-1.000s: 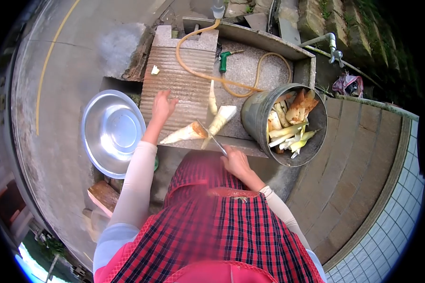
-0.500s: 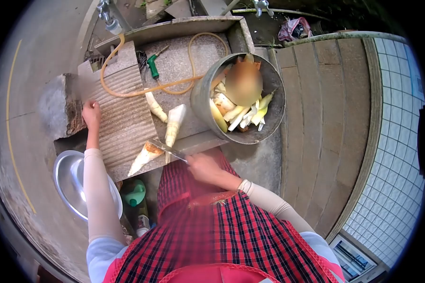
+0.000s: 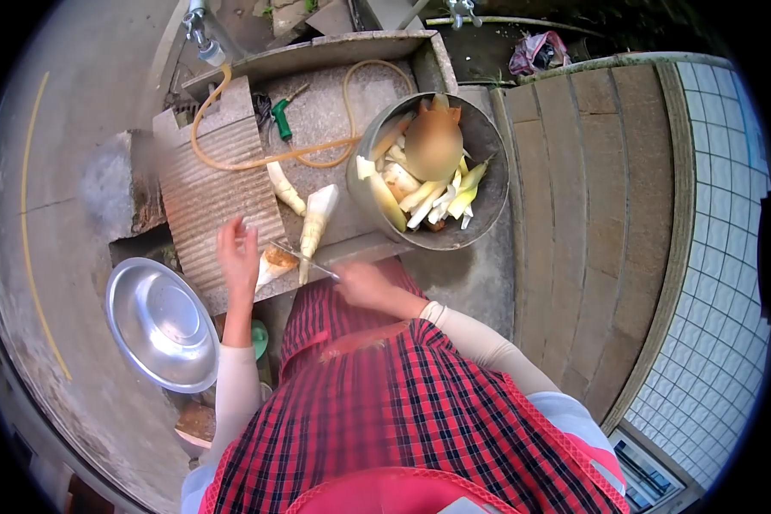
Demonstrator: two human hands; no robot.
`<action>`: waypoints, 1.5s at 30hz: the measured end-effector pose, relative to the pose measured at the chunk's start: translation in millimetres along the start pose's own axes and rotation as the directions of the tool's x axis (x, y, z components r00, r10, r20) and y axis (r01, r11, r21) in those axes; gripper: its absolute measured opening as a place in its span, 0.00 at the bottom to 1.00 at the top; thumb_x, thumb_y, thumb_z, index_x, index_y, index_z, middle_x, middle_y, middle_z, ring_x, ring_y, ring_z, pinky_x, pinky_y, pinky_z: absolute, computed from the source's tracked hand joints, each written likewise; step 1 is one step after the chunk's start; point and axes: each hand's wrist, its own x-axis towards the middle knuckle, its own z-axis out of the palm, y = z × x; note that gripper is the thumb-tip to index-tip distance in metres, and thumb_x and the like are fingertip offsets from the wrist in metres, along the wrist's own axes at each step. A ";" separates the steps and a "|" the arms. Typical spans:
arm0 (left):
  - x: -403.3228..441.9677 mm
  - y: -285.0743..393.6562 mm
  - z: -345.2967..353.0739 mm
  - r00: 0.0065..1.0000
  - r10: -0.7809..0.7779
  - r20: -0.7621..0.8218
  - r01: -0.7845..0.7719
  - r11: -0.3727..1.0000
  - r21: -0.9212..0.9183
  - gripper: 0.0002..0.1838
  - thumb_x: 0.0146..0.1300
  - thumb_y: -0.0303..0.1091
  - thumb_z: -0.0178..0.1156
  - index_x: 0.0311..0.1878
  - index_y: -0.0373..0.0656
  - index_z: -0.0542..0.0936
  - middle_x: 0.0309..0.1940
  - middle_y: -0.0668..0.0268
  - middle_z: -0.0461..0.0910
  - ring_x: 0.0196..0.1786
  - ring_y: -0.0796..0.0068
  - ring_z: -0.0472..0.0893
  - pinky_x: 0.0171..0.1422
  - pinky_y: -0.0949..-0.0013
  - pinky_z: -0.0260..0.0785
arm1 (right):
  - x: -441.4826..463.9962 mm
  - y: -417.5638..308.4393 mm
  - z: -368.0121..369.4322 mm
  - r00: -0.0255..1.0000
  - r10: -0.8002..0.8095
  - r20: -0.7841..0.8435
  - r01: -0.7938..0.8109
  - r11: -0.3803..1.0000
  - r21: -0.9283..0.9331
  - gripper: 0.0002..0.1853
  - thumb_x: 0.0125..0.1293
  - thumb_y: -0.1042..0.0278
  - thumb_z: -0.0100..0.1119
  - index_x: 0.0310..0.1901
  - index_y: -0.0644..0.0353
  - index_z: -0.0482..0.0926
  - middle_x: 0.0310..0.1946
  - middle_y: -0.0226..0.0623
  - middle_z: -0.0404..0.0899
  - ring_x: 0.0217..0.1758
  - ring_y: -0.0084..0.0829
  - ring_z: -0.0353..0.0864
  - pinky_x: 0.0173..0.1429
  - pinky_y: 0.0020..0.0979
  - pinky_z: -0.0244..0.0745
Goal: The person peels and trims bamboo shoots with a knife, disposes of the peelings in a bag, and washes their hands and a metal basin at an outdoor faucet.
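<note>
The ridged slab (image 3: 218, 184) lies ahead, a bucket (image 3: 373, 204) holding peelings (image 3: 464, 204) to its right, a basin (image 3: 128, 330) left. Two shoots (image 3: 319, 214) beside the slab look mostly peeled; a third (image 3: 273, 267), at its near corner, has a brown end seemingly left untrimmed. The hands are apart: the left hand (image 3: 237, 250), loosely spread, holds nothing; the right hand (image 3: 364, 284) grips a knife (image 3: 319, 268).

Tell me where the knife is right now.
In the head view, the knife is a little left of and below centre, in the person's right hand, its blade by the lower end of a pale shoot.
</note>
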 end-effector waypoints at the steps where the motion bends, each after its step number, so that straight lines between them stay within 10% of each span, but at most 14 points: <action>1: -22.9 -33.5 -13.8 0.990 -0.094 0.107 0.073 0.980 0.185 0.23 0.51 0.32 0.66 0.52 0.36 0.74 0.41 0.55 0.74 0.42 0.59 0.76 0.50 0.61 0.70 | -1.9 -1.3 -4.0 1.000 0.003 -0.002 -0.003 0.999 0.035 0.15 0.54 0.71 0.59 0.43 0.65 0.74 0.34 0.54 0.78 0.40 0.52 0.79 0.44 0.46 0.74; 8: -84.9 -76.2 -18.0 0.941 -0.101 0.322 -0.074 0.869 0.489 0.43 0.34 0.38 0.76 0.58 0.38 0.70 0.49 0.52 0.71 0.53 0.49 0.69 0.57 0.57 0.64 | -96.5 -5.1 -85.7 0.815 0.232 -0.530 -0.020 0.927 0.374 0.18 0.59 0.68 0.59 0.51 0.64 0.74 0.40 0.44 0.80 0.42 0.36 0.81 0.47 0.33 0.74; 11: -78.8 -85.6 -5.2 0.953 -0.070 0.294 -0.083 0.875 0.478 0.36 0.36 0.34 0.75 0.52 0.38 0.72 0.46 0.53 0.71 0.50 0.49 0.70 0.55 0.56 0.65 | -124.2 -6.4 -129.6 0.823 0.387 -0.415 -0.148 0.852 0.502 0.18 0.59 0.70 0.57 0.50 0.65 0.74 0.40 0.45 0.81 0.43 0.35 0.81 0.48 0.34 0.74; 14: -72.2 -100.8 1.4 0.941 -0.046 0.336 -0.131 0.865 0.485 0.30 0.37 0.30 0.72 0.48 0.38 0.73 0.43 0.53 0.71 0.48 0.49 0.70 0.53 0.56 0.65 | -114.0 -2.7 -132.8 0.962 0.206 -0.180 -0.141 0.937 0.320 0.17 0.59 0.68 0.58 0.50 0.63 0.74 0.38 0.48 0.80 0.41 0.42 0.81 0.47 0.36 0.73; 15: -70.7 -103.0 3.4 0.941 -0.034 0.336 -0.140 0.866 0.480 0.29 0.37 0.28 0.72 0.47 0.38 0.74 0.42 0.53 0.71 0.48 0.49 0.70 0.53 0.56 0.65 | -102.6 -8.3 -126.5 0.974 0.134 -0.184 -0.068 0.943 0.326 0.16 0.60 0.70 0.59 0.50 0.65 0.73 0.30 0.35 0.78 0.33 0.23 0.76 0.39 0.27 0.72; 22: -83.3 -97.2 3.5 0.973 0.037 0.229 -0.128 0.909 0.397 0.24 0.39 0.26 0.68 0.44 0.37 0.74 0.40 0.53 0.71 0.47 0.47 0.69 0.54 0.55 0.64 | -102.5 -14.0 -99.4 0.739 0.477 -0.476 -0.131 0.795 0.592 0.14 0.66 0.69 0.53 0.51 0.61 0.68 0.25 0.29 0.72 0.23 0.17 0.71 0.23 0.22 0.66; 26: -81.8 -71.0 6.1 0.962 -0.052 0.266 0.010 0.987 0.158 0.24 0.42 0.27 0.66 0.46 0.35 0.74 0.39 0.56 0.74 0.45 0.53 0.74 0.52 0.57 0.66 | -133.3 53.9 -94.3 0.737 0.501 -0.454 -0.160 0.782 0.603 0.11 0.66 0.70 0.53 0.48 0.60 0.69 0.23 0.26 0.72 0.17 0.15 0.66 0.18 0.20 0.62; 29: -55.7 -3.9 26.5 0.883 -0.182 0.434 0.363 0.849 -0.383 0.24 0.46 0.29 0.66 0.49 0.34 0.73 0.39 0.60 0.77 0.43 0.63 0.77 0.50 0.62 0.68 | -132.5 79.4 -110.4 0.706 0.451 -0.546 -0.187 0.863 0.470 0.10 0.65 0.71 0.53 0.46 0.60 0.70 0.22 0.26 0.72 0.18 0.14 0.67 0.18 0.20 0.62; 38: 37.6 117.8 125.2 0.831 -0.069 0.553 0.495 0.547 -0.675 0.20 0.55 0.29 0.63 0.51 0.35 0.74 0.41 0.65 0.79 0.41 0.76 0.78 0.46 0.74 0.70 | -95.9 118.0 -206.4 0.831 0.328 -0.449 -0.315 0.943 0.105 0.15 0.57 0.66 0.56 0.44 0.64 0.72 0.35 0.58 0.77 0.43 0.57 0.76 0.45 0.47 0.70; 45: 11.5 152.9 134.3 0.916 -0.075 0.395 0.338 0.675 -0.656 0.21 0.54 0.32 0.65 0.50 0.36 0.74 0.41 0.65 0.78 0.40 0.78 0.76 0.46 0.75 0.68 | -150.1 131.1 -235.8 0.854 0.295 -0.429 -0.242 0.954 0.175 0.14 0.57 0.68 0.54 0.45 0.64 0.74 0.35 0.57 0.78 0.43 0.57 0.76 0.45 0.47 0.70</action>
